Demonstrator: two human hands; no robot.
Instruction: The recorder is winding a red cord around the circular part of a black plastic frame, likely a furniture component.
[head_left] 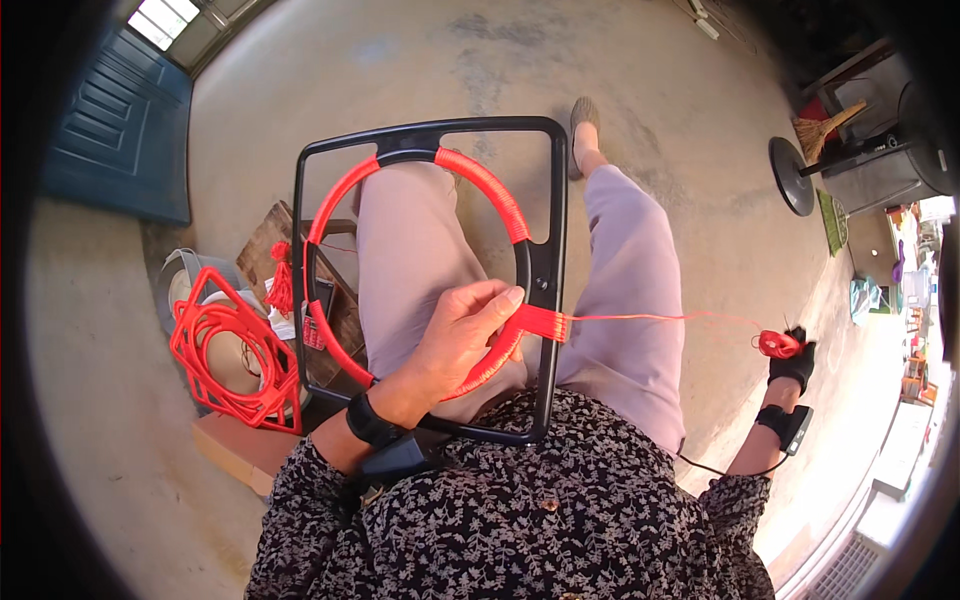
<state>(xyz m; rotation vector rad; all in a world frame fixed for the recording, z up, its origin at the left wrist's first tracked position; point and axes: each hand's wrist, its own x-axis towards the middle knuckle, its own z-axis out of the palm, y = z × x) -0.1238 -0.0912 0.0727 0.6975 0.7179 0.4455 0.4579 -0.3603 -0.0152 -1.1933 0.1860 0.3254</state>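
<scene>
A black rectangular frame (556, 190) with a ring inside it rests over my lap. Red cord (490, 185) wraps most of the ring, leaving short black stretches bare. My left hand (470, 318) grips the ring at its lower right, thumb on top, beside a band of red strands (543, 322) that spans from ring to outer frame. From that band a red cord runs taut to the right. Out at the far right, my right hand (792, 364), in a black glove, is closed around a small bundle of red cord (778, 344).
At my left, red-wrapped frames (235, 350) are stacked on a round grey container, above a cardboard box (235, 450). A wooden stool (272, 235) beside them bears a red cord hank (281, 278). A fan base (790, 176) and broom (830, 125) stand at right; a blue door (115, 125) is far left.
</scene>
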